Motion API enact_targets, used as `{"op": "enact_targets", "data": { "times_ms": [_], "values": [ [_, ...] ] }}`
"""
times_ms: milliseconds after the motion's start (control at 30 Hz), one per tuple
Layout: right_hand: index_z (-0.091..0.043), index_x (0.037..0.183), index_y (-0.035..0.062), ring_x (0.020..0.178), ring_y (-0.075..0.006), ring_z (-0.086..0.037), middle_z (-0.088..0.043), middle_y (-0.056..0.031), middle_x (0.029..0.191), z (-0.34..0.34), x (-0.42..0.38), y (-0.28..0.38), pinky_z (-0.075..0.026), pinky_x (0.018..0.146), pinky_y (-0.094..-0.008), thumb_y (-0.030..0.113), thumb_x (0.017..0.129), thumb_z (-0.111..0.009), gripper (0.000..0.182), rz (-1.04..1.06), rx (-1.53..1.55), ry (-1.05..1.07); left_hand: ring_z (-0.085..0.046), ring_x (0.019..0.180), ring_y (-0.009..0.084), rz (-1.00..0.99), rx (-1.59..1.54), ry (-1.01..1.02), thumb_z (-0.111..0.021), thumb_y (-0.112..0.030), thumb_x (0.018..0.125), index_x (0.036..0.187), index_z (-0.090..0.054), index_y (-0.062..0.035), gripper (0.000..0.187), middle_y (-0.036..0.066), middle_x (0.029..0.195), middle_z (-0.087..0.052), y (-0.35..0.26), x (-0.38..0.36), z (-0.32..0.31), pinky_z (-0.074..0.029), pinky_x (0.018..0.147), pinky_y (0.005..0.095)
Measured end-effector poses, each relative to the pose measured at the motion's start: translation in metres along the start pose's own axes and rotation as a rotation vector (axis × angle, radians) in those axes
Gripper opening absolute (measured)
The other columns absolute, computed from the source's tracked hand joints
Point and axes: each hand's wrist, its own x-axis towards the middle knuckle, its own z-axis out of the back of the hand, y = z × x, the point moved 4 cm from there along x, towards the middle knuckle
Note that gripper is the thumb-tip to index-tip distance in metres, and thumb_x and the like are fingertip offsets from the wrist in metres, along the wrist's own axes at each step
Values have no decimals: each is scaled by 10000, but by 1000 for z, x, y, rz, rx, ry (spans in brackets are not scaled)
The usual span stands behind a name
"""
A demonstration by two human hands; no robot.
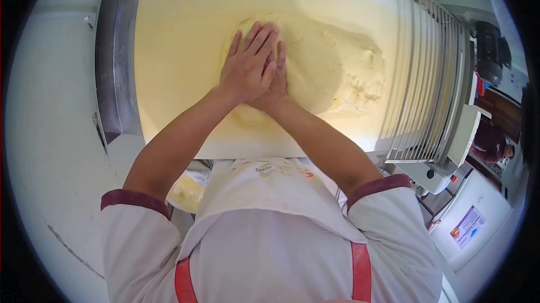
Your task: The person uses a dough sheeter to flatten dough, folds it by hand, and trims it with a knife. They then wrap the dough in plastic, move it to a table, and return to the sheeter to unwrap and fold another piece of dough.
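Note:
A wide, pale yellow mass of dough lies on the light work table. Its left part is smooth, while the right end looks rough and lumpy. My left hand is laid across my right hand, fingers stretched out and pointing away from me. Underneath, my right hand presses palm down on the left part of the dough; its fingers are partly hidden by the left one, and those that show are straight. Neither hand grips anything.
A metal wire rack borders the table on the right. Along the left side runs a metal trough or panel. A white bin-like box with a label stands at lower right. Another person is in the background at far right.

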Motion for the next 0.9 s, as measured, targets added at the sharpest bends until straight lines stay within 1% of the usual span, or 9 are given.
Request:
{"op": "enact_targets", "data": {
  "times_ms": [133, 167, 233, 300, 433, 633, 767, 867, 900],
  "values": [
    [-172, 1497, 67, 1435, -420, -45, -155, -212, 1547, 15, -5, -14, -24, 1122, -609, 548, 838, -473, 870, 57, -97, -57, -183, 1436, 318, 45, -40, 10, -462, -296, 898, 1474, -275, -72, 645, 130, 1539, -248, 0, 8, -3, -120, 1152, 522],
    [-191, 1490, 52, 1435, -420, -49, -176, -205, 1544, 22, -7, -22, -27, 1122, -612, 545, 838, -476, 866, 82, -118, -39, -185, 1435, 321, -10, -68, -26, -459, -300, 901, 1472, -276, -69, 643, 137, 1537, -249, -10, 28, 1, -120, 1152, 524],
    [-185, 1493, 59, 1436, -420, -43, -150, -200, 1552, 40, 1, -72, -20, 1124, -608, 556, 833, -477, 876, 71, -118, -126, -188, 1432, 328, -93, -133, -77, -453, -309, 907, 1469, -277, -64, 638, 149, 1533, -251, -42, 76, 3, -122, 1152, 528],
    [-178, 1495, 62, 1436, -422, -33, -131, -198, 1558, 44, 10, -119, -14, 1125, -604, 561, 831, -475, 882, 56, -104, -186, -182, 1433, 328, -120, -74, -28, -445, -317, 911, 1466, -279, -59, 634, 155, 1529, -255, -61, 88, -32, -122, 1152, 531],
    [-162, 1499, 60, 1436, -426, -11, -110, -200, 1562, 17, 16, -127, -3, 1128, -599, 561, 834, -469, 887, 36, -40, -108, -160, 1439, 324, -99, 43, -21, -419, -333, 921, 1461, -265, -26, 640, 163, 1520, -269, -52, 117, -50, -121, 1154, 532],
    [-139, 1504, 57, 1437, -433, 24, -78, -202, 1568, 16, 18, -129, 15, 1133, -592, 559, 838, -459, 894, 79, -64, -93, -129, 1450, 305, -88, 40, -8, -395, -335, 926, 1471, -231, -16, 653, 154, 1537, -235, -52, 110, -51, -110, 1172, 487],
    [-170, 1497, 43, 1422, -465, -48, -130, -239, 1546, 20, -41, -99, -23, 1137, -584, 439, 838, -475, 827, 25, -2, -18, -135, 1443, 346, -118, -76, 50, -431, -314, 901, 1467, -229, 15, 686, 213, 1530, -215, -78, 61, -44, -104, 1157, 519],
    [-171, 1490, 18, 1416, -487, -43, -114, -257, 1543, 23, -64, -98, -29, 1136, -581, 436, 828, -488, 845, 2, 31, 15, -123, 1446, 355, -19, -40, 97, -438, -315, 890, 1462, -215, 45, 712, 222, 1537, -193, -99, 38, -61, -97, 1158, 515],
    [-160, 1493, 19, 1425, -471, -34, -106, -242, 1552, 12, -64, -104, -31, 1136, -576, 458, 819, -492, 870, -8, 91, -40, -120, 1446, 358, -24, -14, 95, -438, -316, 889, 1462, -213, 47, 715, 223, 1539, -188, -96, 45, -66, -93, 1159, 514]
  ]
}}
